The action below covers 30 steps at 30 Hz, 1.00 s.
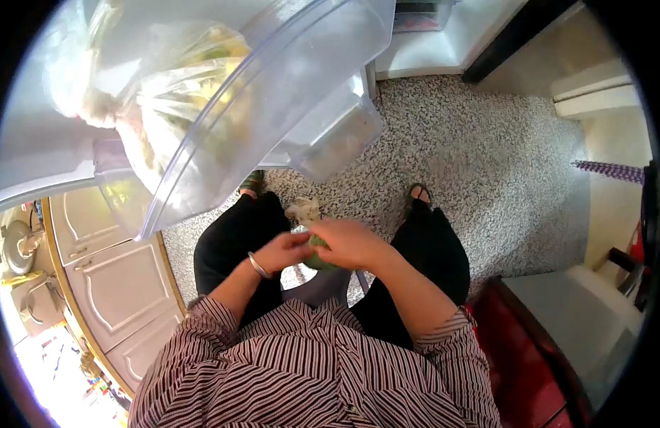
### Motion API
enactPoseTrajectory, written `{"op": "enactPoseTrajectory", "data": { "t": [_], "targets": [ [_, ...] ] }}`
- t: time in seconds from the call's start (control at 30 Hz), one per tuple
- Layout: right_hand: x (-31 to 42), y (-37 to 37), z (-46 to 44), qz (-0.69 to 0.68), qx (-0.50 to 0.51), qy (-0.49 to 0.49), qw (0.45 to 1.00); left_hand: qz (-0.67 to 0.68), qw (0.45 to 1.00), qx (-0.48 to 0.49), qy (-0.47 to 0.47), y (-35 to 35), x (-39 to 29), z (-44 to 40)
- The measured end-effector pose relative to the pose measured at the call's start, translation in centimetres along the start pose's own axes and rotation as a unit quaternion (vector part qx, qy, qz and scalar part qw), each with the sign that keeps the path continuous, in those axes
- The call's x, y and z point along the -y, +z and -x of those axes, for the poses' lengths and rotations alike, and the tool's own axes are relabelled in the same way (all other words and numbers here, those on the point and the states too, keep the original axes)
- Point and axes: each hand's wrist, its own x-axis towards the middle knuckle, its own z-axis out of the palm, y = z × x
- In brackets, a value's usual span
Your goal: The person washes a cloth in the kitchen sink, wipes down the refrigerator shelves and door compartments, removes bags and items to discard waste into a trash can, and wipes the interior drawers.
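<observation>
Between my hands, low over my lap, is a small rounded green thing (318, 261); most of it is covered by my fingers and I cannot make out its kind. My right hand (350, 242) is curled over its far and right side. From the left, my left hand (281, 252), with a bracelet at the wrist, presses its fingers against it. Just beyond my hands shows a crumpled pale, see-through bit (303, 210) that looks like plastic wrapping.
A clear plastic door shelf (273, 93) juts in at upper left, bearing a knotted plastic bag (194, 93) with yellow-green contents. White cabinets (116, 299) stand at left. A red and grey piece of furniture (551, 342) is close at right. Speckled floor (487, 143) lies ahead.
</observation>
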Motion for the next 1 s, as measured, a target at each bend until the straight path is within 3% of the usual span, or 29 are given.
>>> {"op": "enactPoseTrajectory", "data": {
  "t": [0.03, 0.07, 0.1, 0.13, 0.2, 0.23, 0.27, 0.37, 0.4, 0.47, 0.6, 0.77, 0.83, 0.9, 0.93, 1.0],
  "targets": [
    [0.6, -1.4, 0.3, -0.014, -0.006, 0.061, 0.998, -0.058, 0.994, -0.043, 0.081, -2.1, -0.8, -1.2],
    [0.7, -2.8, 0.5, -0.012, -0.003, 0.063, 0.998, 0.171, 0.981, -0.085, 0.025, -1.8, -4.4, -2.4],
    [0.7, -4.3, 0.6, 0.011, 0.049, 0.071, 0.996, 0.188, 0.97, -0.132, 0.073, -2.7, -5.7, -3.7],
    [0.2, -5.2, 0.5, 0.032, 0.1, 0.08, 0.991, 0.082, 0.969, -0.186, 0.139, -3.8, -6.1, -6.3],
    [-0.6, -5.0, 0.3, 0.048, 0.136, 0.1, 0.985, -0.08, 0.964, -0.226, 0.116, -5.9, -7.4, -11.6],
    [-1.0, -4.5, 0.6, 0.06, 0.17, 0.121, 0.976, -0.167, 0.949, -0.228, 0.141, -6.4, -7.8, -14.4],
    [-1.9, -3.2, 0.9, 0.059, 0.129, 0.09, 0.986, -0.252, 0.926, -0.227, 0.164, -6.7, -8.0, -17.0],
    [-0.9, -5.7, 0.8, 0.015, 0.153, 0.118, 0.981, -0.372, 0.885, -0.216, 0.176, -7.9, -7.1, -25.1],
    [-1.3, -5.0, 1.3, -0.001, 0.096, 0.091, 0.991, -0.367, 0.891, -0.204, 0.175, -7.2, -6.6, -26.6],
    [-1.9, -5.1, 1.2, -0.012, 0.079, 0.083, 0.993, -0.463, 0.856, -0.196, 0.123, -8.5, -6.7, -29.1],
    [-0.9, -5.5, 1.0, -0.026, 0.046, 0.076, 0.996, -0.478, 0.844, -0.215, 0.109, -7.5, -6.5, -30.3],
    [-2.0, -6.4, 0.7, -0.033, 0.114, 0.073, 0.99, -0.547, 0.821, -0.132, 0.103, -10.0, -4.1, -31.1],
    [-1.1, -5.6, 1.2, -0.04, 0.159, 0.074, 0.984, -0.501, 0.839, -0.175, 0.122, -10.5, -4.6, -28.2],
    [-0.6, -5.0, 1.0, -0.041, 0.223, 0.04, 0.973, -0.364, 0.884, -0.234, 0.178, -10.7, -5.2, -24.7],
    [-0.1, -4.7, 1.1, -0.034, 0.23, 0.028, 0.972, -0.316, 0.904, -0.256, 0.133, -10.5, -4.7, -22.7],
    [0.4, -4.2, 1.0, -0.035, 0.236, 0.024, 0.971, -0.237, 0.925, -0.265, 0.13, -10.3, -2.6, -18.9]
  ]
}}
